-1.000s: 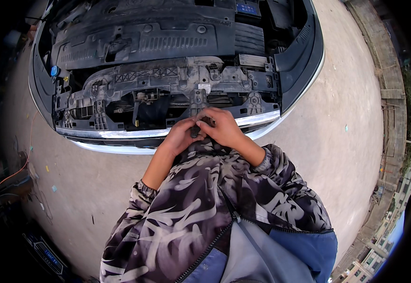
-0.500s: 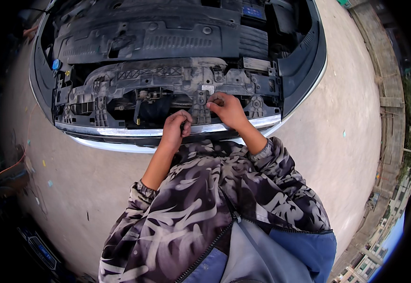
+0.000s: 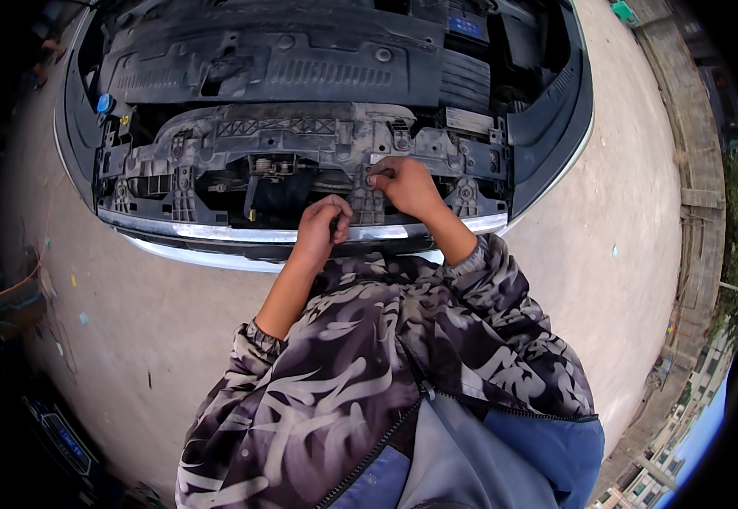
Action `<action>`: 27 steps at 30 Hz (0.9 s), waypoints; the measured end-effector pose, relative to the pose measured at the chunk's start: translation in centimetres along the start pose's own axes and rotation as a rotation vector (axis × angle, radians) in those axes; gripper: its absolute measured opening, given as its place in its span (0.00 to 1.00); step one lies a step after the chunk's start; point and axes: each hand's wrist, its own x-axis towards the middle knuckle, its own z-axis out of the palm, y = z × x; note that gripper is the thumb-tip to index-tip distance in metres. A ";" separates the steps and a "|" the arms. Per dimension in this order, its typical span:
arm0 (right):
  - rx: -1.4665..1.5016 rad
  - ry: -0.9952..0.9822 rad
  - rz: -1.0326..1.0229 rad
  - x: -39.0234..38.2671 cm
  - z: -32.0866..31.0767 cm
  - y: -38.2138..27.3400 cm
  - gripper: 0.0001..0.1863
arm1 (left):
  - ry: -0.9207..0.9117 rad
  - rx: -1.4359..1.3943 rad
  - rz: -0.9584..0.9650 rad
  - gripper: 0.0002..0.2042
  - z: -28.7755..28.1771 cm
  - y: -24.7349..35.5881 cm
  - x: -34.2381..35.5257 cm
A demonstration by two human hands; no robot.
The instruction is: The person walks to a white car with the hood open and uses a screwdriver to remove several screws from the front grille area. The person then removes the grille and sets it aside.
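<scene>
The open front of a car lies before me, with a dusty black plastic front panel (image 3: 233, 136) across it. My right hand (image 3: 409, 188) is at the top of a ribbed bracket (image 3: 369, 205) on this panel, thumb and fingertips pinched together against it. Whatever is between those fingertips is too small to make out. Lower and to the left, my left hand (image 3: 322, 231) is curled closed above the silvery front strip (image 3: 225, 232); its contents, if any, are hidden. Left of that hand sits the hood latch (image 3: 271, 168), in an opening of the panel.
Behind the panel lies a large black engine cover (image 3: 326, 72); a blue-labelled box (image 3: 468, 25) stands at its right and a blue cap (image 3: 104, 103) at the left. An orange cable (image 3: 19, 287) runs over the floor at left. Planks (image 3: 701, 161) edge the floor at right.
My right hand has moved slightly up along the bracket, its fingertips now at the bracket's top. My left hand stays curled, a little further right. The view has shifted slightly.
</scene>
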 end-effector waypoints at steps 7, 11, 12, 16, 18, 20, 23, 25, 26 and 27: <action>-0.037 -0.051 -0.024 0.1 -0.4 0.1 0.08 | -0.007 0.006 0.004 0.07 0.1 0.1 -0.1; -0.082 -0.031 -0.081 0.2 0.2 0.2 0.07 | -0.011 0.001 0.008 0.07 0.0 0.0 0.0; -0.116 -0.038 -0.075 0.2 0.2 0.1 0.07 | -0.011 0.001 0.009 0.07 0.0 -0.1 0.0; -0.195 -0.014 -0.041 0.1 0.4 -0.9 0.07 | -0.003 -0.003 0.009 0.07 0.0 0.0 0.0; -0.231 0.019 -0.083 0.0 0.6 -0.7 0.08 | -0.006 -0.008 0.011 0.07 0.0 0.0 0.0; -0.290 0.042 -0.189 -0.2 0.6 -0.3 0.09 | -0.014 -0.014 0.017 0.07 0.0 -0.1 0.0; -0.344 0.051 -0.283 -0.4 0.4 0.0 0.07 | -0.009 0.000 0.028 0.07 -0.1 -0.2 0.0; -0.361 0.064 -0.317 -0.7 0.3 0.1 0.08 | -0.008 -0.001 0.024 0.07 0.0 -0.2 0.0; -0.370 0.072 -0.333 -0.8 0.3 0.1 0.08 | -0.009 -0.001 0.022 0.07 0.0 -0.2 0.0; -0.414 0.058 -0.329 -0.8 0.4 0.1 0.08 | -0.007 0.003 0.022 0.07 0.0 -0.2 0.0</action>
